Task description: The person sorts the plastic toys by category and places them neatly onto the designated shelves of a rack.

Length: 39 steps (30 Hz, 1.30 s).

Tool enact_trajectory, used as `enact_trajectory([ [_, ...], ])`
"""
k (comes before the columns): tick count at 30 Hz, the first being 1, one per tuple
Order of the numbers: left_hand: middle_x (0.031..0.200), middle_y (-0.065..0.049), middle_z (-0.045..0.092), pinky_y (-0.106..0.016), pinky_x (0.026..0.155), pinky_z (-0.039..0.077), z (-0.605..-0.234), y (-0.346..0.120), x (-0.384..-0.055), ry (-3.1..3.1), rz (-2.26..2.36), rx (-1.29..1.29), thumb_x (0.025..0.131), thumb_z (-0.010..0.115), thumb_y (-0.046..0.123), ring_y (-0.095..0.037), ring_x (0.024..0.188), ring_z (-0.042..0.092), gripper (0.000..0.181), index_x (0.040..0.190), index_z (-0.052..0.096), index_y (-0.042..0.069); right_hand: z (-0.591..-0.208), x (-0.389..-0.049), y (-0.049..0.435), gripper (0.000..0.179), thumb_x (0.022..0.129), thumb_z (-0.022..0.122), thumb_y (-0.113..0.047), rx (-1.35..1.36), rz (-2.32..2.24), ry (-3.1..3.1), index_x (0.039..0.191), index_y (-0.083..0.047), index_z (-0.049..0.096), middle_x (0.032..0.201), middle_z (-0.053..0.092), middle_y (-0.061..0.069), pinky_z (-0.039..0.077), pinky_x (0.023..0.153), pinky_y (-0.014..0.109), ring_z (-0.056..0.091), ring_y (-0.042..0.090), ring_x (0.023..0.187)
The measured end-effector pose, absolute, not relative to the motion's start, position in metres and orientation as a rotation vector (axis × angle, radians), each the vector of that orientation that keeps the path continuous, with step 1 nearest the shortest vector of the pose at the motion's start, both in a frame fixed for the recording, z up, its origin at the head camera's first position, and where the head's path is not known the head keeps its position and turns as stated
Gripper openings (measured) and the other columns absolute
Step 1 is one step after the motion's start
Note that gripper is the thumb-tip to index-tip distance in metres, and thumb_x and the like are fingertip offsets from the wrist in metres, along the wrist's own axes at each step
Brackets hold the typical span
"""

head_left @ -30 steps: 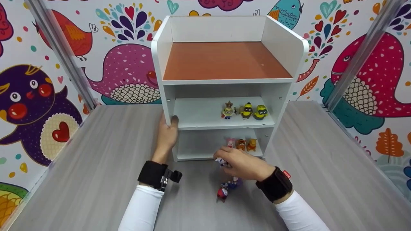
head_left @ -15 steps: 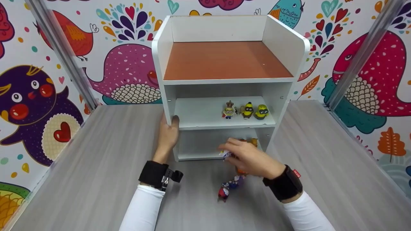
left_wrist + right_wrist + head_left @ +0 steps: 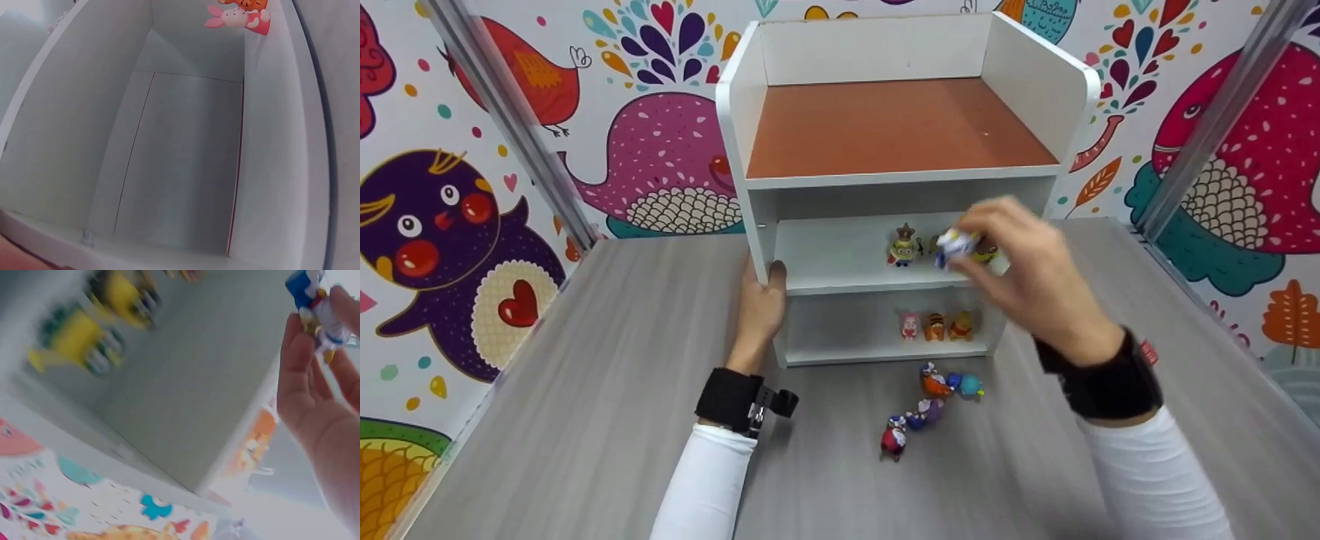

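My right hand [image 3: 1031, 274] pinches a small white-and-blue toy figurine [image 3: 955, 247] in front of the middle shelf [image 3: 832, 259] of a white cabinet. In the right wrist view the figurine [image 3: 326, 318] sits between thumb and fingers. Yellow minion figures [image 3: 901, 246] stand on the middle shelf, partly covered by this hand. Around the cabinet's left side panel [image 3: 769, 247] my left hand [image 3: 761, 307] keeps its grip, thumb at the front edge. On the bottom shelf [image 3: 840, 345] stand a pink piglet figure [image 3: 910, 325], a tiger figure [image 3: 935, 326] and a yellow bear figure [image 3: 961, 326].
Several figurines lie on the grey surface before the cabinet, among them a red one [image 3: 894, 439], a purple-and-blue one [image 3: 926, 412] and a turquoise one [image 3: 970, 386]. The cabinet's top has a brown board [image 3: 885, 127]. Patterned walls [image 3: 660, 150] surround it.
My right hand has lifted the white-and-blue figurine from near the bottom shelf up and right to the middle shelf. The left hand keeps hold of the panel. The view has shifted slightly.
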State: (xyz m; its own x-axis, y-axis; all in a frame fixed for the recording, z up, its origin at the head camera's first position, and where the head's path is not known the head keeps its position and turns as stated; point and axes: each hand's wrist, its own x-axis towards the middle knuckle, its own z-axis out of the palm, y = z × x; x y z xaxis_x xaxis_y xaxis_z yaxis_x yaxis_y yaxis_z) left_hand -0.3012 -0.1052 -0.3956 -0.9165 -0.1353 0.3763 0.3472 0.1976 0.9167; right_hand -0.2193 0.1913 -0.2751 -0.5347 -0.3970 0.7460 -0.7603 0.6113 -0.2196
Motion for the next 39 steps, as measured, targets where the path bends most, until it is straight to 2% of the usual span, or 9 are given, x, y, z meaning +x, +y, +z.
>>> enact_trajectory([
  [5, 0.163, -0.021, 0.029, -0.054, 0.126, 0.018, -0.396, -0.105, -0.302, -2.110, -1.756, -0.196, 0.103, 0.039, 0.011, -0.036, 0.153, 0.024, 0.058, 0.158, 0.023, 0.002, -0.232, -0.225, 0.201, 0.027, 0.089, 0.074, -0.005, 0.687, 0.657, -2.198, 0.114, 0.005, 0.069, 0.110, 0.071, 0.018, 0.040, 0.087, -0.001, 0.069, 0.026, 0.097],
  [7, 0.163, -0.021, 0.029, -0.054, 0.126, 0.018, -0.395, -0.105, -0.301, -2.114, -1.754, -0.195, 0.103, 0.039, 0.010, -0.035, 0.153, 0.024, 0.058, 0.158, 0.024, 0.002, -0.220, -0.228, 0.204, 0.028, 0.091, 0.072, -0.007, 0.599, 0.617, -2.215, 0.117, 0.003, 0.070, 0.111, 0.072, 0.018, 0.041, 0.086, -0.001, 0.071, 0.028, 0.099],
  [9, 0.163, -0.021, 0.028, -0.054, 0.126, 0.017, -0.395, -0.105, -0.301, -2.119, -1.753, -0.193, 0.103, 0.039, 0.010, -0.035, 0.153, 0.023, 0.058, 0.158, 0.023, 0.003, -0.211, -0.231, 0.205, 0.027, 0.093, 0.070, -0.008, 0.522, 0.588, -2.216, 0.118, 0.002, 0.070, 0.112, 0.073, 0.018, 0.049, 0.090, 0.007, 0.072, 0.030, 0.101],
  [11, 0.163, -0.021, 0.029, -0.054, 0.126, 0.017, -0.395, -0.105, -0.301, -2.118, -1.749, -0.198, 0.103, 0.039, 0.010, -0.036, 0.153, 0.024, 0.058, 0.158, 0.024, 0.002, -0.205, -0.234, 0.206, 0.026, 0.094, 0.068, -0.007, 0.469, 0.568, -2.218, 0.118, 0.003, 0.069, 0.112, 0.073, 0.020, 0.056, 0.092, 0.022, 0.073, 0.033, 0.102],
  [14, 0.163, -0.021, 0.028, -0.054, 0.126, 0.017, -0.395, -0.105, -0.301, -2.118, -1.762, -0.201, 0.103, 0.038, 0.011, -0.036, 0.153, 0.023, 0.058, 0.158, 0.023, 0.002, -0.201, -0.240, 0.205, 0.025, 0.095, 0.067, -0.005, 0.426, 0.539, -2.221, 0.118, 0.003, 0.070, 0.113, 0.073, 0.021, 0.058, 0.091, 0.046, 0.072, 0.036, 0.105],
  [17, 0.164, -0.020, 0.026, -0.053, 0.127, 0.016, -0.395, -0.105, -0.301, -2.122, -1.779, -0.196, 0.104, 0.037, 0.012, -0.034, 0.154, 0.021, 0.058, 0.159, 0.021, 0.003, -0.201, -0.244, 0.204, 0.026, 0.095, 0.066, -0.003, 0.398, 0.506, -2.230, 0.120, 0.003, 0.070, 0.116, 0.073, 0.022, 0.057, 0.092, 0.051, 0.070, 0.039, 0.108],
  [24, 0.165, -0.019, 0.026, -0.052, 0.127, 0.016, -0.395, -0.105, -0.301, -2.119, -1.793, -0.198, 0.104, 0.037, 0.012, -0.033, 0.155, 0.021, 0.059, 0.160, 0.020, 0.004, -0.202, -0.249, 0.201, 0.027, 0.095, 0.066, -0.005, 0.334, 0.393, -2.254, 0.121, 0.001, 0.070, 0.119, 0.072, 0.022, 0.054, 0.096, 0.056, 0.067, 0.045, 0.110],
  [30, 0.164, -0.020, 0.027, -0.052, 0.127, 0.017, -0.394, -0.105, -0.301, -2.118, -1.785, -0.185, 0.104, 0.038, 0.012, -0.034, 0.154, 0.022, 0.058, 0.159, 0.021, 0.003, -0.200, -0.253, 0.198, 0.031, 0.098, 0.063, -0.008, 0.279, 0.364, -2.325, 0.127, 0.003, 0.066, 0.129, 0.065, 0.024, 0.050, 0.104, 0.055, 0.062, 0.046, 0.119],
  [39, 0.163, -0.021, 0.028, -0.053, 0.126, 0.018, -0.394, -0.104, -0.300, -2.107, -1.785, -0.178, 0.103, 0.039, 0.010, -0.036, 0.154, 0.022, 0.057, 0.158, 0.025, 0.002, -0.199, -0.259, 0.195, 0.032, 0.097, 0.064, -0.007, 0.244, 0.352, -2.348, 0.126, 0.008, 0.065, 0.123, 0.061, 0.027, 0.051, 0.102, 0.055, 0.063, 0.047, 0.116],
])
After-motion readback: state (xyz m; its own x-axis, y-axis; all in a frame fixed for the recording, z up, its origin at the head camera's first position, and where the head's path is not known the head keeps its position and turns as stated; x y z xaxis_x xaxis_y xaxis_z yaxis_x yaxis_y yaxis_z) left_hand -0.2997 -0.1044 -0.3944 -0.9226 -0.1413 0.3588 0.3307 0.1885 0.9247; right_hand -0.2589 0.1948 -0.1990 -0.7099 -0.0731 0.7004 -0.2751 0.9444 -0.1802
